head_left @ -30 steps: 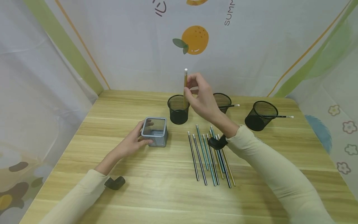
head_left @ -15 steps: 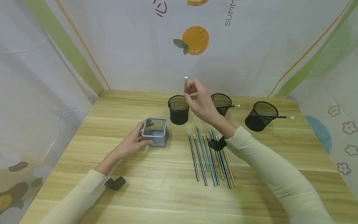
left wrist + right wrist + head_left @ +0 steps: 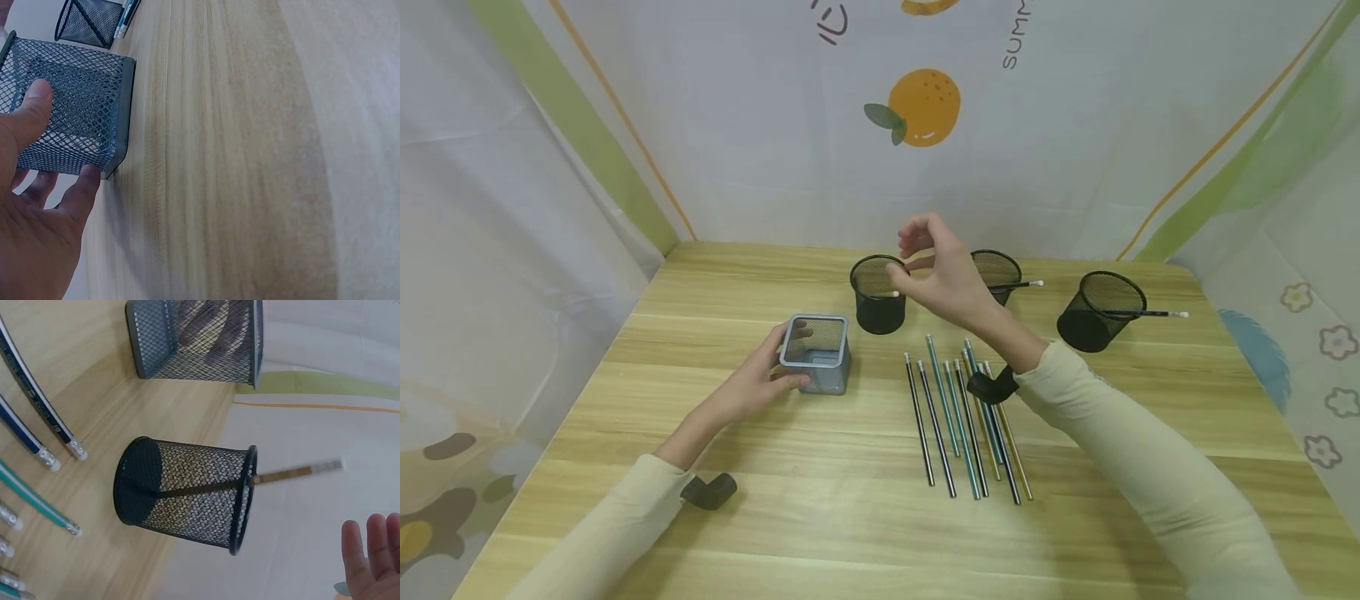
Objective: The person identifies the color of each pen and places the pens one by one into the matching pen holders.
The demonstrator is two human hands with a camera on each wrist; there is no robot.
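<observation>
My left hand [image 3: 751, 382] holds a grey square mesh pen holder [image 3: 827, 378] standing on the table, thumb on one side and fingers on the other. Nothing shows inside that holder. Above a round black mesh pen cup [image 3: 880, 317] hovers my right hand [image 3: 946, 279], its fingers parted and nothing between them. A yellow pencil [image 3: 281, 476] leans in this cup, white eraser end sticking out past the rim in the right wrist view. That view shows the fingertips [image 3: 354, 550] apart from the pencil.
Several dark, teal and yellow pencils [image 3: 931, 425] lie on the wooden table [image 3: 775, 517] before the cups. Two more black mesh cups, one partly behind my right hand [image 3: 1000, 268] and one at right [image 3: 1084, 329], each hold a black pencil. A printed curtain [image 3: 737, 125] hangs behind.
My right hand lowered the yellow pencil into the round cup and let go; its fingers have spread, and the pencil has dropped to lean inside. The left hand stays put.
</observation>
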